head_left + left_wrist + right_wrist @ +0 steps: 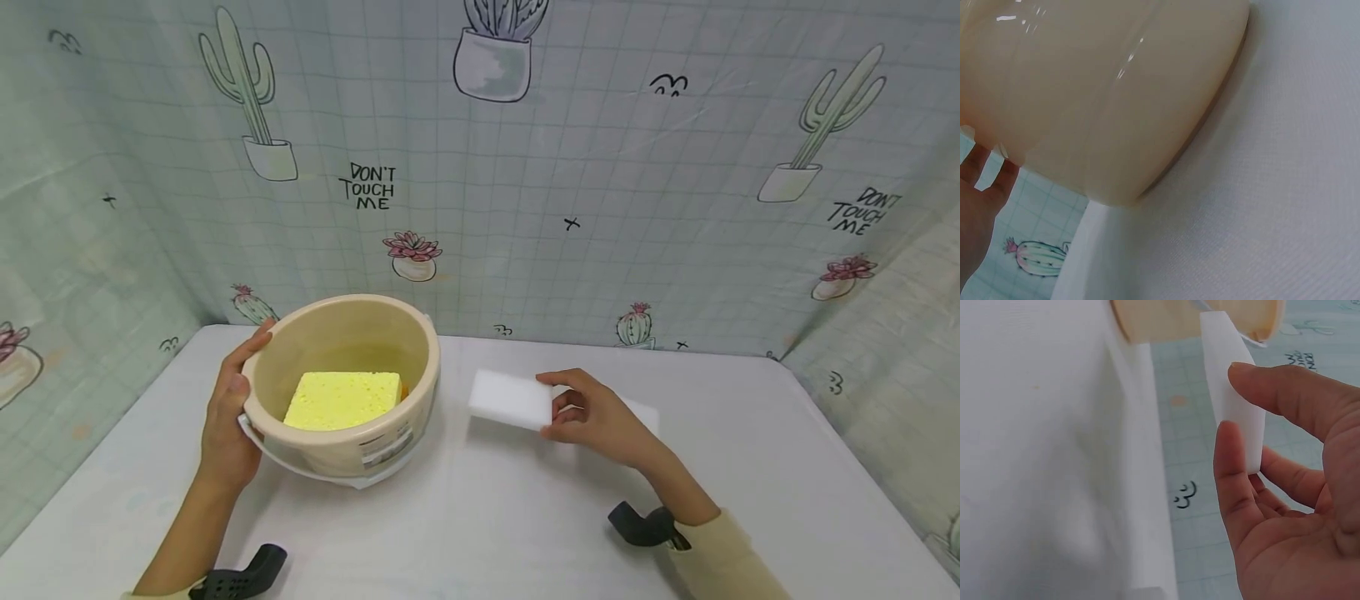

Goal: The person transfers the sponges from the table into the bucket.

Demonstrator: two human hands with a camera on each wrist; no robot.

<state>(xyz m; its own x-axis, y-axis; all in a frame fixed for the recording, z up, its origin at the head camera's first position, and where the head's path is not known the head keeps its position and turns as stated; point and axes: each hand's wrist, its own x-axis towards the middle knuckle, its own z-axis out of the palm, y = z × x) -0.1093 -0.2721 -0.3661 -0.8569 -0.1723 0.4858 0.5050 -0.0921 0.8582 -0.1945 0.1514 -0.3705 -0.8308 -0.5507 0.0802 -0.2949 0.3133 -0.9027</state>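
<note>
A cream bucket (341,312) with a white handle stands tilted towards me at the left of the white table. Inside it lies a yellow sponge (345,400), with a bit of something orange showing behind its right end. My left hand (228,425) holds the bucket's left side at the rim. To the right of the bucket, my right hand (592,421) pinches a white sponge block (510,398) between thumb and fingers, above the table. The right wrist view shows that block (1235,394) edge-on, thumb on one face.
Another white block (642,414) lies on the table behind the right hand, partly hidden by it. A cloth printed with cacti (510,192) hangs round the back and sides of the table (487,533).
</note>
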